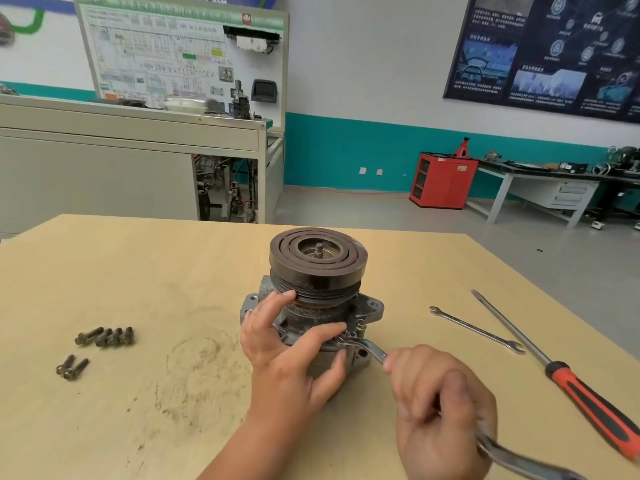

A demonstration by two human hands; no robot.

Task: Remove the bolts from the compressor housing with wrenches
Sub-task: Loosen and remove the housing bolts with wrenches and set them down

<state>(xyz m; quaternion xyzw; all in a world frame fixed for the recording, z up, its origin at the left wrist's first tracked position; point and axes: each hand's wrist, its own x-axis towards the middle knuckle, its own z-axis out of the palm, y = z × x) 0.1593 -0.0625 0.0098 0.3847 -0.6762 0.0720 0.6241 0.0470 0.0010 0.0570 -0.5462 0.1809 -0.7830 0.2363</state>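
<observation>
A workshop with white and teal walls holds a pale wooden table [138, 289], its top smudged with dirt. Near the table's middle stands the compressor [363, 306], upright, with its dark grooved pulley [318, 258] on top. The left hand [287, 344] comes in from six o'clock and grips the housing: its fingers are spread and curled round the body below the pulley, and the thumb presses on the near side. At the compressor's four o'clock the head of a wrench [367, 349] sits on the housing's flange, touching a left fingertip; whatever it sits on is hidden. The right hand [440, 410], at five o'clock, is curled tightly round the wrench's handle, whose tail sticks out below the fist. At nine o'clock, well apart from the compressor, lie loose bolts [104, 337] in two small clusters. At three o'clock a second wrench [476, 330] lies flat, and just beyond it a screwdriver [561, 372] with a red and black handle. Past the table, a wiring display board [180, 53] stands at eleven o'clock, a red cabinet [443, 180] and a workbench [540, 188] at one o'clock, and a dark poster [554, 50] hangs above them.
</observation>
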